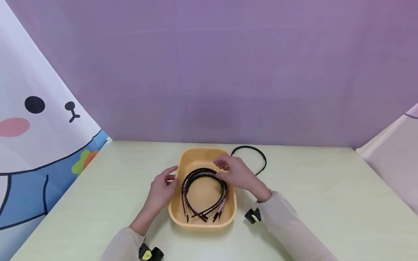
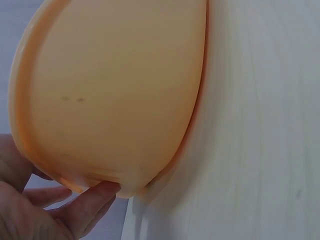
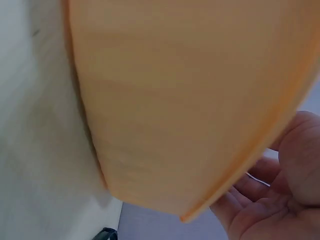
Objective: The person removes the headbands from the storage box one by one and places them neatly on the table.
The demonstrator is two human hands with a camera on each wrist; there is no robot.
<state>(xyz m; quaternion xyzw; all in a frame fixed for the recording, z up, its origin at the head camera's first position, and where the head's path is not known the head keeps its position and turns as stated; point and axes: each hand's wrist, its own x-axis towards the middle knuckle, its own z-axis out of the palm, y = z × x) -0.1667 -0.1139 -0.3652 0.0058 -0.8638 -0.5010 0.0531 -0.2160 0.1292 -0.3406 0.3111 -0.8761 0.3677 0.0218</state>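
A yellow-orange plastic basin (image 1: 206, 227) stands on the table. Inside lie several thin black headbands (image 1: 204, 170), nested with their ribbed arches toward the back and their tips crossing near the front. My left hand (image 1: 160, 190) rests at the basin's left rim, and its fingertips overlap the outer wall in the left wrist view. Over the right rim reaches my right hand (image 1: 240, 173), its fingers loosely bent above the nested bands with nothing visible between them. Another black headband (image 1: 260, 152) lies behind the right hand, outside the basin; part of it is hidden by that hand.
The pale table (image 1: 326, 195) ends at a purple backdrop (image 1: 209, 72). A printed cartoon cloth (image 1: 39, 152) hangs at the left, and a pale cloth (image 1: 392, 156) borders the right side. Small black devices sit at both wrists.
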